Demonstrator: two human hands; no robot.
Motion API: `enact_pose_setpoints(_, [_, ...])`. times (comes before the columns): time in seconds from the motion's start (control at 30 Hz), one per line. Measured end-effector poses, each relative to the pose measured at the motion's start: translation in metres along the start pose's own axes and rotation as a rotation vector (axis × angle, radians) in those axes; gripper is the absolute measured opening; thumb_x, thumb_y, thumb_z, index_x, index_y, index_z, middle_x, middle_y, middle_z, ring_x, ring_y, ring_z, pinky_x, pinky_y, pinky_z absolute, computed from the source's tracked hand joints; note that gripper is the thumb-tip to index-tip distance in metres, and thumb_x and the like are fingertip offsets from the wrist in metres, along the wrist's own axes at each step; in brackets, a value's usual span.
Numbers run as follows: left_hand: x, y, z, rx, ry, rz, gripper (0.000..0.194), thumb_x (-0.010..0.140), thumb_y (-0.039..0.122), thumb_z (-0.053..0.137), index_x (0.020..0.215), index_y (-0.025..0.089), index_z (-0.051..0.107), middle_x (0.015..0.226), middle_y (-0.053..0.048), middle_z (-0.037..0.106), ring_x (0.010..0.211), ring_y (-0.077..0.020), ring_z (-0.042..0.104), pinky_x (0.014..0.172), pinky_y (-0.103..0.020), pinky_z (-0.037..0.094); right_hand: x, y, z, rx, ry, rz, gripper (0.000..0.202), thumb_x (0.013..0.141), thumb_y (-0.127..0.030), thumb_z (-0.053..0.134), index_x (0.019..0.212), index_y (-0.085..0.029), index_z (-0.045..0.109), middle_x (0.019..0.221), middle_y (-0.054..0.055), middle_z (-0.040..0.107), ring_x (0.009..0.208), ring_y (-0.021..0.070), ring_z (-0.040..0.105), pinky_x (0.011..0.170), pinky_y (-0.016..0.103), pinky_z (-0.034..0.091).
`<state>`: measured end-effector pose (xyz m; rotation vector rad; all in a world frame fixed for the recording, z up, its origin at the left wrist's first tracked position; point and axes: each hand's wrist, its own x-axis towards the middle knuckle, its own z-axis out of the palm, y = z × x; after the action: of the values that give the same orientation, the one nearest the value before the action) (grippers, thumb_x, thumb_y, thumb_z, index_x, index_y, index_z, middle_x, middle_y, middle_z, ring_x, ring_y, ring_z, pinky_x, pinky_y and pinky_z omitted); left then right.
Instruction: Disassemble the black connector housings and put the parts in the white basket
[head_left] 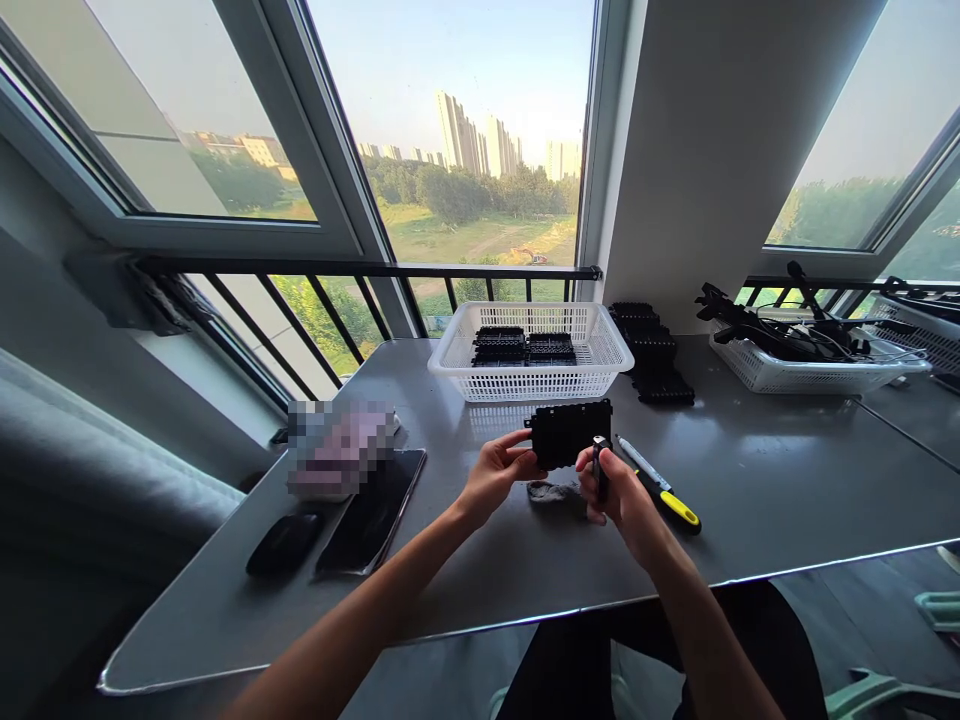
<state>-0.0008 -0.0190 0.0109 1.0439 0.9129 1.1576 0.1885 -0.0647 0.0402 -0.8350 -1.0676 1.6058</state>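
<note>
My left hand [497, 472] grips the left edge of a flat black plastic part [570, 432], which is held up above the table with small notches along its edges. In front of the part's lower right side, my right hand [619, 490] is closed around a small dark tool [600, 465] with a light metallic top, held upright. A crumpled grey cloth [555, 493] lies on the table below the part. Just right of my right hand rest a yellow-and-black handled tool [679, 510] and a whitish pen-like stick [646, 464].
Behind my hands, a white basket [531, 385] holds stacked black parts. More black parts [651, 350] are piled beside it. Another white basket [817, 376] with black pieces and cables stands at right. A tablet [375, 510] and a black mouse [283, 544] lie at left on the grey table [480, 580].
</note>
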Motion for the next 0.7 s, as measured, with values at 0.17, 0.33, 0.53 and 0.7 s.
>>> enact_pose_setpoints(0.17, [0.0,-0.008,0.001,0.037,-0.069,0.06,0.057,0.061,0.042,0.083,0.106,0.012,0.064,0.067,-0.002,0.072,0.06,-0.0145,0.065,0.067,-0.032,0.055,0.0,0.005,0.017,0.155,-0.143,0.187,0.043,0.079,-0.062,0.048,0.073,-0.02,0.052,0.063,-0.003,0.035,0.056,0.0108,0.029,0.047,0.021,0.026])
enact_pose_setpoints(0.33, [-0.002,-0.012,0.002,0.075,-0.17,0.133,0.046,0.066,0.042,0.08,0.098,0.012,0.065,0.065,-0.002,0.071,0.057,-0.012,0.062,0.059,-0.023,0.048,0.008,0.019,0.025,0.265,-0.229,0.326,0.04,0.072,-0.058,0.05,0.064,-0.019,0.047,0.06,-0.003,0.038,0.054,0.0103,0.028,0.047,0.022,0.024])
enact_pose_setpoints(0.53, [-0.005,-0.008,0.006,0.097,-0.218,0.15,0.042,0.069,0.044,0.078,0.095,0.012,0.067,0.071,-0.006,0.074,0.067,-0.0169,0.067,0.064,-0.025,0.049,0.01,0.023,0.022,0.351,-0.263,0.332,0.036,0.071,-0.054,0.049,0.059,-0.02,0.043,0.057,-0.003,0.036,0.052,0.0099,0.024,0.044,0.022,0.016])
enact_pose_setpoints(0.7, [-0.007,-0.005,0.01,0.14,-0.231,0.163,0.038,0.072,0.043,0.076,0.094,0.013,0.07,0.079,-0.007,0.075,0.073,-0.0195,0.069,0.069,-0.027,0.05,0.01,0.021,0.02,0.375,-0.251,0.315,0.035,0.069,-0.052,0.049,0.056,-0.02,0.043,0.054,-0.004,0.036,0.05,0.0099,0.025,0.044,0.023,0.016])
